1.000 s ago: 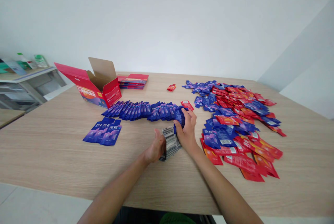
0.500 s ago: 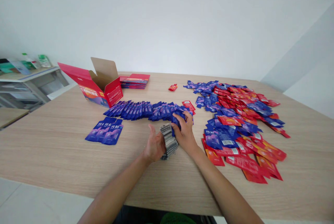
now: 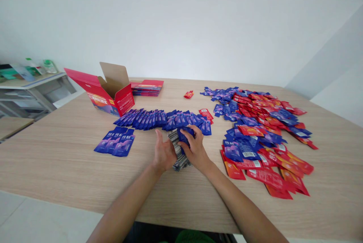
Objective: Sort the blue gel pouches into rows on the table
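My left hand [image 3: 164,155] is at the near middle of the table, thumb raised, its other fingers hidden behind a grey-and-black striped cloth [image 3: 179,163] that it holds. In my right hand [image 3: 197,151], between thumb and fingers, is a blue sachet [image 3: 185,133], pressed against the cloth. Just beyond both hands runs an overlapping row of blue sachets [image 3: 150,119]. Left of my hands lie three fanned blue sachets [image 3: 123,144]. A red sachet [image 3: 205,114] lies at the row's right end.
To the right spreads a mixed heap of red and blue sachets [image 3: 249,129]. An open red carton [image 3: 124,100] stands at the back left, beside a stack of flat red cartons [image 3: 151,86]. One small red sachet [image 3: 188,94] lies farther back. A shelf [image 3: 34,84] stands at far left.
My right hand has shifted left and toward me with the blue sachet, bringing it onto the cloth. My left hand has moved slightly left with the cloth.
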`<state>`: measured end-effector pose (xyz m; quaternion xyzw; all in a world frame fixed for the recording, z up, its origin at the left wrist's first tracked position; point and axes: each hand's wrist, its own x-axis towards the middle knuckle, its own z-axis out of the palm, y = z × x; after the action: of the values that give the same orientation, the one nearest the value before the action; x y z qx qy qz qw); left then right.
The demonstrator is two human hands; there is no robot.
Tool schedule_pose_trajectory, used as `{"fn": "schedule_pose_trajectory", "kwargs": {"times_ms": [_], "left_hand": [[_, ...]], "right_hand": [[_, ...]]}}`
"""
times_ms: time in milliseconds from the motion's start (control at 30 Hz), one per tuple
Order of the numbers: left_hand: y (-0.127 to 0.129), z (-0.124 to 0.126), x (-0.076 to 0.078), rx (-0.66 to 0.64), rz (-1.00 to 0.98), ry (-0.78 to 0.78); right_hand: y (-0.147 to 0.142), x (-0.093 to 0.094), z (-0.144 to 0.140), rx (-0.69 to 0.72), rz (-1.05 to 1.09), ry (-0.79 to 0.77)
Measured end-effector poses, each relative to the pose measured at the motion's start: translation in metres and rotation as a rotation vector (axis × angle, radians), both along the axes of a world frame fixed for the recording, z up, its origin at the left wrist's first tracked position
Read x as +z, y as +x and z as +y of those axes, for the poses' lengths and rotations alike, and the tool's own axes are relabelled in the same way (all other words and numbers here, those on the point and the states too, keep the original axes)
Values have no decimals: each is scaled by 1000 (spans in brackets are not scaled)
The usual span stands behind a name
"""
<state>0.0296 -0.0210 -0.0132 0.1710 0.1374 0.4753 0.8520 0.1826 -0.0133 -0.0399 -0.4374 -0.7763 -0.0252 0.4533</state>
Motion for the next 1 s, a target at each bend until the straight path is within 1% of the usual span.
{"fn": "schedule_pose_trajectory", "kwargs": {"times_ms": [133,233,300,367,433,500,533,600,700,767,833,933,967,1000], "left_hand": [[7,-2,-1,-68,18,8],[14,-5,-6,-127,31,26],[16,-6,-10,-166,47,50],[17,-7,-14,-177,75,89],[18,-8,-15,-158,99,132],[19,-10,-14,-132,96,155],[20,-10,-13,-125,81,153],[20,-11,-8,-122,45,127],[18,-11,-1,-123,9,64],[16,-10,1,-104,4,32],[15,-9,2,-74,-4,16],[15,-9,3,-36,-24,-4],[15,-9,3,-23,-25,-17],[15,-9,3,-7,-24,-31]], "right_hand": [[6,-1,2,-121,-50,92],[15,1,8,-185,-17,86],[20,3,14,-212,78,36],[24,3,19,-216,220,-8],[26,2,23,-188,357,-42],[24,0,23,-139,406,-74],[22,-2,22,-114,380,-89],[17,-3,16,-67,244,-107],[8,-2,6,-7,35,-96],[4,0,1,8,-38,-68],[3,1,-1,-44,-65,-29],[3,-1,-3,-194,-19,29],[4,-1,-3,-210,-4,39],[4,-2,-3,-197,-5,42]]}}
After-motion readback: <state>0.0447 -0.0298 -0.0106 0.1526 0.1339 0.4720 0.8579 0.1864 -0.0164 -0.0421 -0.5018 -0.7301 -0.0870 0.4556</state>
